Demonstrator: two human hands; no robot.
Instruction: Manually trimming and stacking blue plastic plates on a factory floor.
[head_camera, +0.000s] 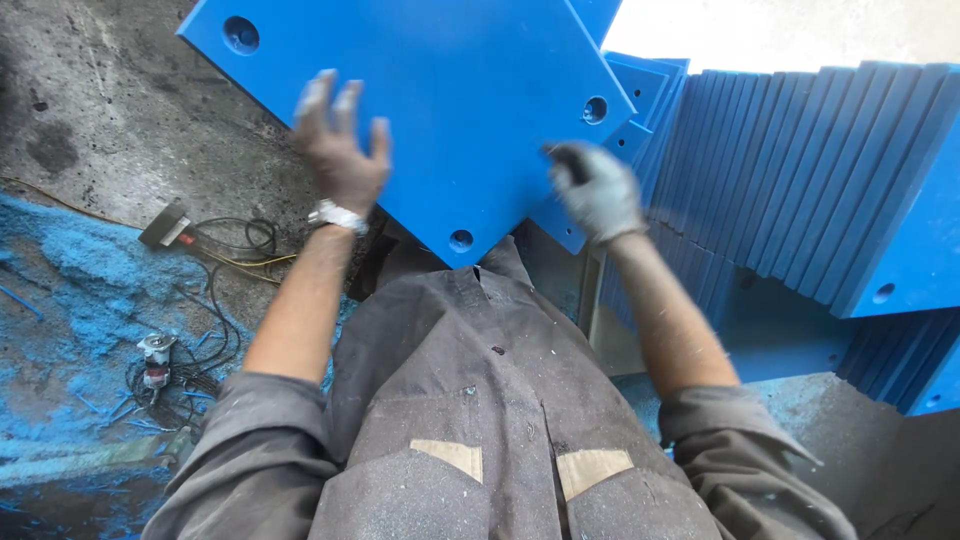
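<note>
A large square blue plastic plate (450, 90) with round holes near its corners lies tilted in front of me, one corner pointing at my body. My left hand (338, 150), dusty and wearing a wristwatch, has its fingers spread at the plate's left edge; whether it touches the plate is unclear. My right hand (598, 192), in a grey glove, is closed at the plate's right edge, beside a corner hole. Both forearms are bare below grey sleeves.
A row of several similar blue plates (800, 170) leans on edge at the right. Blue shavings (70, 290) cover the dark floor at the left, with tangled cables (215, 300), a small tool (165, 225) and a plug-like part (156, 360).
</note>
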